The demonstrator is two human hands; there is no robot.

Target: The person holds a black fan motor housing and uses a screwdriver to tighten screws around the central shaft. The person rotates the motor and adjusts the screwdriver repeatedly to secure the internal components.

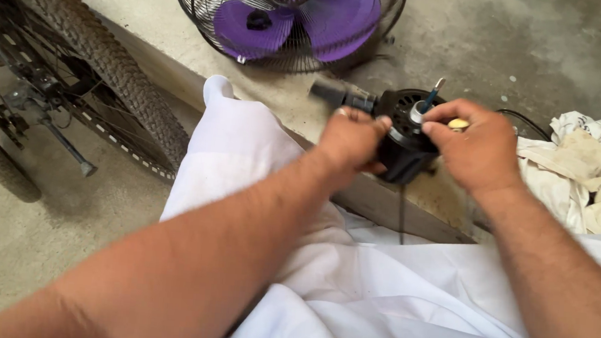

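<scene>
Mostly greys and whites here, with one loud purple fan

The fan motor is showing up black with a silvery shaft, the fan blades are glowing purple inside a black wire cage (love that combo), the trousers are looking plain white, the rags are looking off-white with tan stains and a pink stripe, and the bicycle tyre is sitting there black and knobbly.

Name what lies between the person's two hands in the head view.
Between the left hand and the right hand sits a round black plastic fan motor housing; both hands grip it. A blue-handled tool pokes up from its top.
</scene>
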